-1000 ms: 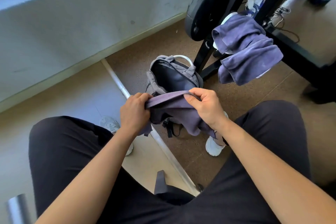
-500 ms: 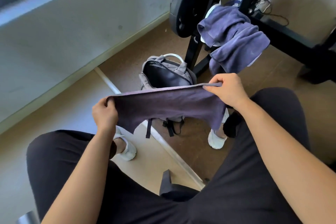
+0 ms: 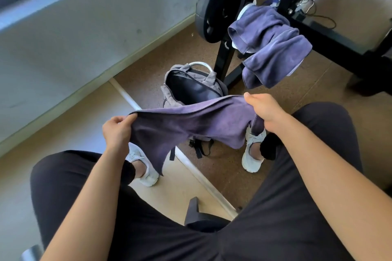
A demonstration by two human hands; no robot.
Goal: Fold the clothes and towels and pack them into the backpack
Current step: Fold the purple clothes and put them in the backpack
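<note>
I hold a purple towel point(image 3: 191, 127) stretched out between both hands above my knees. My left hand point(image 3: 116, 131) pinches its left corner and my right hand point(image 3: 265, 110) grips its right end. The lower edge hangs loose toward the floor. Behind the towel a grey backpack point(image 3: 191, 85) stands on the floor with its main compartment unzipped and dark inside; its lower part is hidden by the towel. More purple towels point(image 3: 269, 46) hang in a heap over the black rack to the right of the backpack.
A black weight plate point(image 3: 214, 4) on a barbell rack stands behind the backpack. A wall runs along the left. My legs in black trousers and white shoes point(image 3: 253, 150) flank the backpack. Shoes and cables lie at the far right.
My hands have moved apart and spread the bunched towel out wide. In the last half second the towel's lower left corner has dropped further down.
</note>
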